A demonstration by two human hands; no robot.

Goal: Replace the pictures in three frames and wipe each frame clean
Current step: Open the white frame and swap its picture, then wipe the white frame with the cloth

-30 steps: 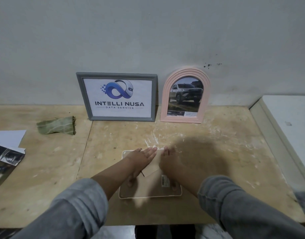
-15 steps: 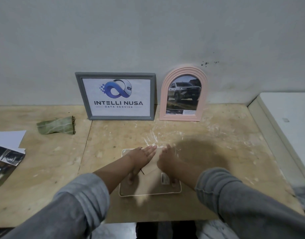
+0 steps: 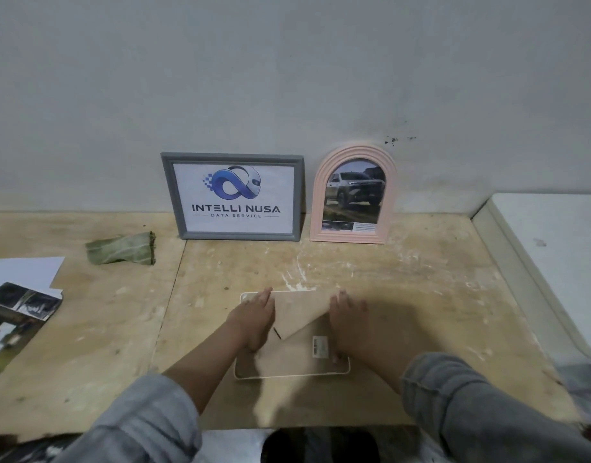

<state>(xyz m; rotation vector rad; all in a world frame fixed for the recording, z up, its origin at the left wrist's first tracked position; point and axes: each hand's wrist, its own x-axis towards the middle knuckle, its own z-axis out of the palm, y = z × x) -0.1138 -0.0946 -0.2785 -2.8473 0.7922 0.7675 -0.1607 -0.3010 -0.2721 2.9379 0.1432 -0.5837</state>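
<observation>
A white-rimmed frame (image 3: pixel 292 360) lies face down on the wooden table (image 3: pixel 404 295), its brown backing board and stand flap upward. My left hand (image 3: pixel 254 317) rests flat on the frame's left side, fingers straight and pointing away from me. On the frame's right side lies my right hand (image 3: pixel 349 324), fingers extended, the thumb near a small label. A grey frame (image 3: pixel 232 197) with an Intelli Nusa logo and a pink arched frame (image 3: pixel 353 197) with a truck picture lean against the wall. A green folded cloth (image 3: pixel 122 249) lies at the left.
Loose printed pictures (image 3: pixel 18 315) and a white sheet (image 3: pixel 20 270) lie at the table's left edge. A white surface (image 3: pixel 554 259) adjoins the table on the right. The table's front edge is close to my sleeves.
My hands have spread apart along the back of the face-down frame, the left to its left side and the right to its right side. The stand flap shows more between them.
</observation>
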